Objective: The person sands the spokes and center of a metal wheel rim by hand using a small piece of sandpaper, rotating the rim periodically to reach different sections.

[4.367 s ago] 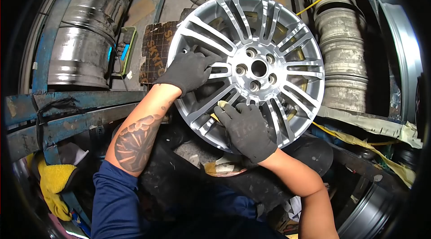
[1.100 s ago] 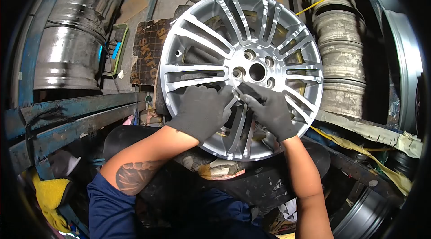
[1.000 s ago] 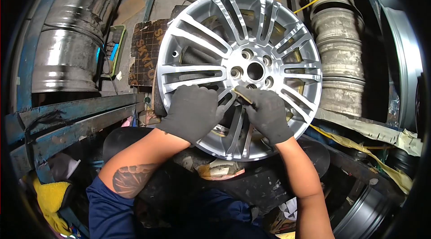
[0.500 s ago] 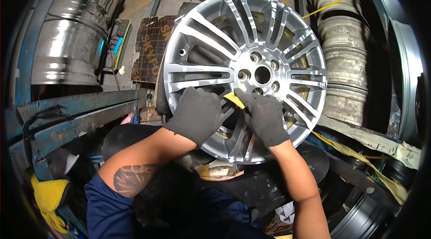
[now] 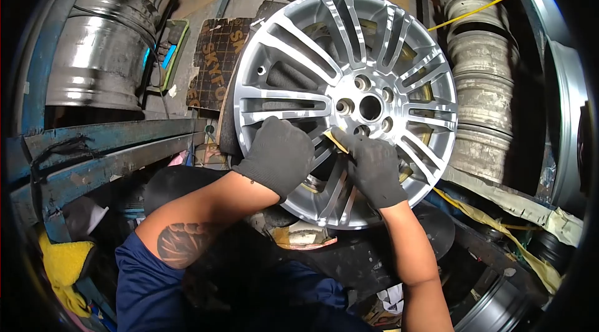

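A silver multi-spoke alloy wheel [image 5: 347, 104] is standing nearly upright, face toward the camera, with its lower rim resting on a dark, cluttered support [image 5: 349, 251] in front of the person. The left hand [image 5: 277, 154], wearing a black glove, is lying flat with spread fingers against the lower-left spokes, bracing the wheel rather than closing around anything. The right hand [image 5: 374, 167], also in a black glove, is pressing against the spokes just below the hub, and its fingers are pinching narrowly on a small yellow piece of abrasive sheet [image 5: 334, 139], only a corner of which is showing between the two hands. That sheet is touching a spoke just below and to the left of the centre bore [image 5: 370, 107], which is ringed by lug holes. The two hands are sitting close together, apart by little more than the sheet's visible corner. Behind the wheel's left edge a brown gridded board [image 5: 215, 61] with printed letters is leaning. At the left a bare metal rim barrel [image 5: 103, 51] is lying above blue steel beams [image 5: 106, 157]. At the right a stack of worn rims [image 5: 480, 89] is standing, with a yellow cable [image 5: 493, 4] crossing above it. A yellow glove [image 5: 62, 266] is lying at the lower left.
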Demonstrator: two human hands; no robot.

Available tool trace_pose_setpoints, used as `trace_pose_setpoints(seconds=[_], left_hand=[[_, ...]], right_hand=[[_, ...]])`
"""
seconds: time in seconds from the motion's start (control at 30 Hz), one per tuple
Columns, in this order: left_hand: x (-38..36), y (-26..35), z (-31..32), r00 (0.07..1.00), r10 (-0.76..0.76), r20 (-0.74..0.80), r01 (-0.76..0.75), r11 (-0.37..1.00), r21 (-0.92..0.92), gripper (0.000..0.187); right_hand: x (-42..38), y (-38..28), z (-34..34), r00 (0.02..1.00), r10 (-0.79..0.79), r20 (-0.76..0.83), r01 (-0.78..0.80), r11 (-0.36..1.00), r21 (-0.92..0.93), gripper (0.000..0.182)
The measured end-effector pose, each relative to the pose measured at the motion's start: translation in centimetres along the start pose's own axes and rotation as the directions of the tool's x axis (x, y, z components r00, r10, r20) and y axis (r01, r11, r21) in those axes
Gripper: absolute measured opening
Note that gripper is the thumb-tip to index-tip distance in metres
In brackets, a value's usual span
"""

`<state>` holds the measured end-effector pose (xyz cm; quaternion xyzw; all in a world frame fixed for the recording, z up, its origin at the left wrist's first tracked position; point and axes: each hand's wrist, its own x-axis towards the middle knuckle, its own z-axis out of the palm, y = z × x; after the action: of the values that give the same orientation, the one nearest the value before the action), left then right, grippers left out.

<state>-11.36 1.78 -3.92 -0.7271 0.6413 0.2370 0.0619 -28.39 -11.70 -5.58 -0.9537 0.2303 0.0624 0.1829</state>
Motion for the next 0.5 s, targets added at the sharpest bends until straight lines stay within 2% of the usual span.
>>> trace_pose_setpoints(seconds=[0.1,0.17,0.27,0.37,0.47,0.5], left_hand=[[-0.2,0.2,0.3,1.0,-0.013,0.015,0.013,1.0,-0.004,0.041],[-0.1,-0.1,0.6,0.999,0.014,-0.033,-0.013,1.0,0.021,0.04],[0.0,-0.2,0.1,1.0,0.019,0.005,-0.019,1.0,-0.002,0.039],[0.3,-0.4,0.3,1.0,0.009,-0.024,-0.009,1.0,-0.015,0.04],[0.4,-0.5,0.7,0.997,0.029,-0.066,-0.028,0.999,0.018,0.039],[0.6,-0.6,0.4,0.999,0.008,-0.042,-0.01,0.999,-0.051,0.041]], right_hand=[[0.2,-0.1,-0.2,0.999,0.0,0.036,0.001,1.0,-0.026,0.051],[0.1,0.3,0.0,0.999,-0.034,0.003,0.034,0.999,-0.018,0.05],[0.2,0.4,0.5,0.997,-0.047,-0.055,0.047,0.999,0.001,0.05],[-0.3,0.5,-0.3,0.999,-0.051,-0.002,0.051,0.999,0.009,0.051],[0.3,0.8,0.5,0.999,-0.009,-0.05,0.015,0.992,0.122,0.048],[0.1,1.1,-0.1,0.997,-0.04,-0.065,0.05,0.987,0.151,0.045]])
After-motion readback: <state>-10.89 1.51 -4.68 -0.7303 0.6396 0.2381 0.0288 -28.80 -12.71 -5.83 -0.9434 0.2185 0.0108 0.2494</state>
